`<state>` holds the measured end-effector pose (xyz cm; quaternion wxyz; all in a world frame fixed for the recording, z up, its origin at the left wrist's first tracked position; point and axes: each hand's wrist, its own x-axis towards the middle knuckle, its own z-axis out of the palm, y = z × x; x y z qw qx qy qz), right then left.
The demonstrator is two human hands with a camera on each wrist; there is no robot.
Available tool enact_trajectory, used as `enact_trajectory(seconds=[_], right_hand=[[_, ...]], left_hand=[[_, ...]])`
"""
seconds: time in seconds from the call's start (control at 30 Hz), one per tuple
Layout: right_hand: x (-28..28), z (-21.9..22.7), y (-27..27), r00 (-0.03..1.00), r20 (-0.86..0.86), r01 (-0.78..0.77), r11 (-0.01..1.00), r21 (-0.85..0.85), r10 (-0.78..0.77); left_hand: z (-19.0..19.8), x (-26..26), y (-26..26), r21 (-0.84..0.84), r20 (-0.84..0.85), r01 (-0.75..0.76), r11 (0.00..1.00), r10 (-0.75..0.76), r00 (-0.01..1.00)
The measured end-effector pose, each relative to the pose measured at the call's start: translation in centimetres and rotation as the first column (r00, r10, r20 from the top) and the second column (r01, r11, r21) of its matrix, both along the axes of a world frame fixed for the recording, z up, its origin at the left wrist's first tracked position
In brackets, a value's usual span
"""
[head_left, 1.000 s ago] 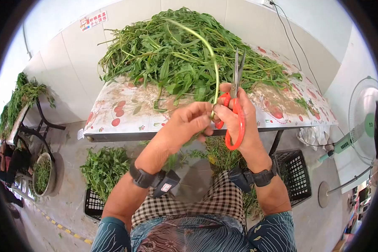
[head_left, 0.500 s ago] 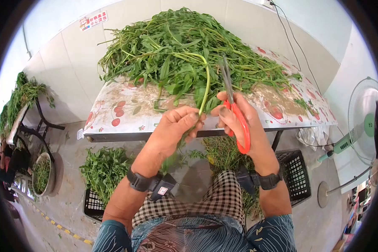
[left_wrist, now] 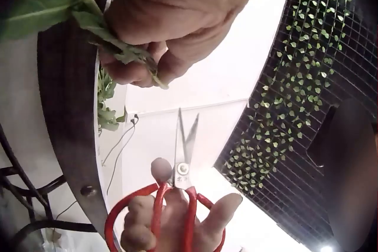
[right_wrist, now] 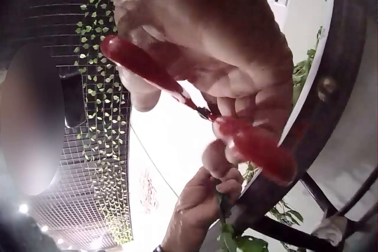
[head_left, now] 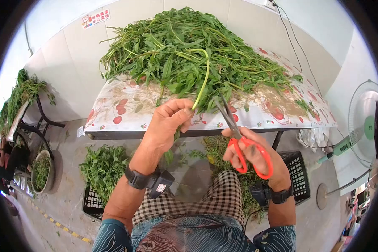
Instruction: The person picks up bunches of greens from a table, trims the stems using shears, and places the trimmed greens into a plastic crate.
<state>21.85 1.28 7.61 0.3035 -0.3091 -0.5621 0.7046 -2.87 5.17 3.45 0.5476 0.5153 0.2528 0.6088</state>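
My left hand (head_left: pixel 170 121) pinches a long pale-green plant stem (head_left: pixel 205 80) between thumb and fingers. From there the stem arches up over the table's front edge and bends left at its top. The left wrist view shows leaves (left_wrist: pixel 41 11) on the part below the hand. Lower and to the right, my right hand (head_left: pixel 253 152) grips scissors (head_left: pixel 235 130) with red handles, fingers and thumb through the loops. Their blades are parted and point up toward the table, apart from the stem. Behind both hands lies a large heap of leafy green stems (head_left: pixel 155 63).
The heap lies on a table with a fruit-print cloth (head_left: pixel 126 105) smeared with soil. Below stand a black crate (head_left: pixel 92 203) of greens at left and another black crate (head_left: pixel 299 178) at right. A fan (head_left: pixel 367 126) stands far right; a round tub (head_left: pixel 50 172) sits at left.
The hands were together at the stem's lower end and have separated. The scissors moved down and right, and their blades spread wider. The left hand shifted left and the stem swung lower.
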Motion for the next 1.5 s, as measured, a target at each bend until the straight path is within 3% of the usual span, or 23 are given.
enact_trajectory(seconds=[0.07, 0.17, 0.27, 0.37, 0.47, 0.53, 0.6, 0.7, 0.83, 0.93, 0.97, 1.0, 1.07, 1.1, 1.2, 1.23, 1.3, 1.37, 1.5], right_hand=[[0.4, 0.4, -0.2, 0.992, 0.127, -0.058, 0.966, 0.254, 0.026], [-0.1, -0.1, -0.4, 0.991, 0.118, 0.025, 0.969, 0.246, -0.056], [-0.2, -1.0, 0.1, 0.999, -0.011, 0.039, 0.997, -0.062, -0.04], [-0.1, -0.8, -0.4, 0.996, 0.092, -0.02, 0.954, 0.3, -0.008], [0.1, -1.0, 0.2, 0.997, -0.074, -0.005, 1.0, -0.004, 0.004], [0.2, -0.8, 0.0, 0.992, 0.122, -0.003, 0.972, 0.237, -0.026], [0.0, -0.5, 0.0, 0.994, 0.11, -0.005, 0.98, 0.199, -0.017], [-0.7, -0.1, 0.0, 0.957, 0.248, 0.059, 0.94, 0.335, -0.149], [-0.7, 0.3, 0.1, 0.949, 0.302, -0.017, 0.94, 0.34, -0.092], [-0.9, 0.1, 0.2, 0.958, 0.275, -0.018, 0.947, 0.322, -0.076], [-1.0, 0.0, 0.1, 0.965, 0.252, -0.011, 0.949, 0.314, -0.073], [-1.0, 0.0, 0.1, 0.971, 0.228, -0.002, 0.951, 0.31, -0.072], [-0.8, -0.4, -0.1, 0.982, 0.17, 0.026, 0.958, 0.286, -0.078], [-0.6, -0.9, -0.2, 0.987, 0.135, 0.044, 0.962, 0.268, -0.083], [-0.5, -1.0, 0.3, 0.995, 0.089, 0.014, 0.974, 0.227, -0.036], [-0.6, -1.3, 0.6, 0.998, 0.058, 0.029, 0.989, 0.147, -0.038], [-0.9, -1.3, 0.5, 0.997, 0.067, 0.035, 0.988, 0.15, -0.046], [-0.9, -1.1, 0.1, 0.987, 0.15, 0.01, 0.948, 0.318, -0.06], [-1.0, -0.8, 0.4, 0.973, 0.226, -0.029, 0.932, 0.362, -0.057]], left_hand=[[0.0, -0.2, 0.0, -0.004, -0.003, 0.008, 1.0, -0.008, 1.0], [0.0, -0.3, -0.1, -0.013, -0.016, 0.01, 1.0, -0.01, 1.0], [0.1, -0.1, -0.2, -0.018, 0.003, 0.032, 0.999, -0.032, 0.999], [0.7, 0.4, -0.4, -0.072, 0.099, 0.139, 0.988, -0.132, 0.986], [0.9, 0.2, -0.1, -0.121, 0.232, 0.317, 0.941, -0.284, 0.93], [0.5, -0.3, 0.4, -0.089, 0.337, 0.441, 0.893, -0.39, 0.857], [0.7, -0.6, 0.5, -0.087, 0.363, 0.49, 0.867, -0.431, 0.826], [1.6, -1.1, 0.1, -0.071, 0.459, 0.57, 0.819, -0.48, 0.747], [2.2, -1.7, 0.1, 0.029, 0.533, 0.622, 0.783, -0.539, 0.652], [2.5, -2.1, 0.1, 0.073, 0.523, 0.613, 0.787, -0.554, 0.648], [2.4, -2.1, 0.1, 0.083, 0.515, 0.585, 0.806, -0.538, 0.668], [2.3, -2.1, -0.1, 0.04, 0.43, 0.509, 0.86, -0.475, 0.768], [2.4, -2.1, -0.6, -0.007, 0.234, 0.331, 0.944, -0.32, 0.918], [2.5, -1.8, -0.9, -0.018, 0.059, 0.222, 0.975, -0.221, 0.974], [1.9, -0.5, -1.6, -0.036, -0.116, 0.107, 0.994, -0.11, 0.987], [1.7, -0.2, -1.6, -0.029, -0.124, 0.095, 0.995, -0.098, 0.988], [1.2, 0.4, -1.7, -0.031, -0.135, 0.073, 0.997, -0.076, 0.988], [0.8, 0.8, -1.9, -0.045, -0.145, 0.091, 0.995, -0.096, 0.985], [0.6, 1.2, -2.2, -0.063, -0.195, 0.097, 0.993, -0.107, 0.975]])
